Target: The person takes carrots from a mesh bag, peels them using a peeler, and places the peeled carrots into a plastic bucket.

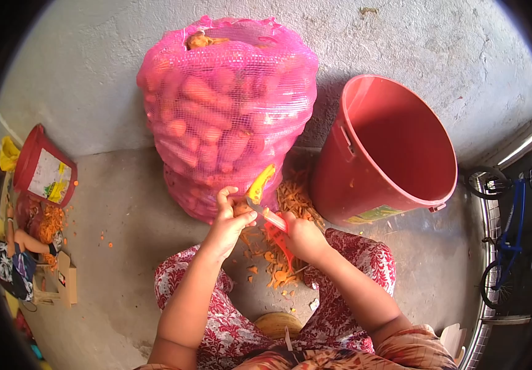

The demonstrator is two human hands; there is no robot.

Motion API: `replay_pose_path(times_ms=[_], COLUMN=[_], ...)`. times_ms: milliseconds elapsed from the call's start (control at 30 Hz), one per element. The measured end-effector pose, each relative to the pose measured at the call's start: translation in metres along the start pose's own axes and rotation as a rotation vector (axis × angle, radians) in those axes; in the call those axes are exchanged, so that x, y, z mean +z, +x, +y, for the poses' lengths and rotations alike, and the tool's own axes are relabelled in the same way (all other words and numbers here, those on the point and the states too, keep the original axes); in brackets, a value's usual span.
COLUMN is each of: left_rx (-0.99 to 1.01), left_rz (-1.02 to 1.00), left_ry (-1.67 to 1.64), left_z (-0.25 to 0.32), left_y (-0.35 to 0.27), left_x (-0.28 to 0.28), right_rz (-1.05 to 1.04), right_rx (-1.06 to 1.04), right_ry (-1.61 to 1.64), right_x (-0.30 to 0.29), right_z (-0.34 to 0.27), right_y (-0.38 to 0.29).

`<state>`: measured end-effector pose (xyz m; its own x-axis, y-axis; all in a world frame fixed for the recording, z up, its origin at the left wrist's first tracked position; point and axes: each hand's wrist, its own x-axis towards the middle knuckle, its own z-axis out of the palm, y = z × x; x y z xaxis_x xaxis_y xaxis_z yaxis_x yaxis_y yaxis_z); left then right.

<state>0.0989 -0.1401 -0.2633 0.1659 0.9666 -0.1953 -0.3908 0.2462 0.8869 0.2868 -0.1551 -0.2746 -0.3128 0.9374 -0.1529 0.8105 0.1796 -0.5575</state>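
Observation:
My left hand [229,222] grips a carrot [258,187] whose upper part looks bright yellow and whose lower end is browner. In my right hand [305,236] is a knife [276,219] with a pinkish-orange handle, its blade lying against the carrot near my left thumb. A red-orange plastic piece [281,241] hangs below the right hand; its kind is unclear. Just beyond both hands stands a pink mesh sack [229,111] full of carrots, folded open at the top. Orange peelings [280,268] lie on the floor beneath my hands and beside the sack.
A large red plastic bin [335,175] stands right of the sack, near the rough wall [386,41]. At far left, another person [14,263] sits by a tipped red bucket [46,171], a peelings heap [51,226] and a cardboard box [66,280]. A blue bicycle [511,236] is at far right.

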Motion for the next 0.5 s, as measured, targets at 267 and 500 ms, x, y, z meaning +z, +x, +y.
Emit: replay_pose_path(times_ms=[267,500], left_rx=[-0.013,-0.139], left_rz=[-0.047,-0.055], left_ry=[0.088,-0.110], left_z=[-0.001,-0.001], left_y=[-0.002,-0.005], left_x=[-0.001,0.003], right_rz=[0.112,0.302], right_rx=[0.086,0.307], right_ry=[-0.068,-0.219], right_x=[0.009,0.014], right_z=[0.015,0.043], right_y=[0.016,0.038])
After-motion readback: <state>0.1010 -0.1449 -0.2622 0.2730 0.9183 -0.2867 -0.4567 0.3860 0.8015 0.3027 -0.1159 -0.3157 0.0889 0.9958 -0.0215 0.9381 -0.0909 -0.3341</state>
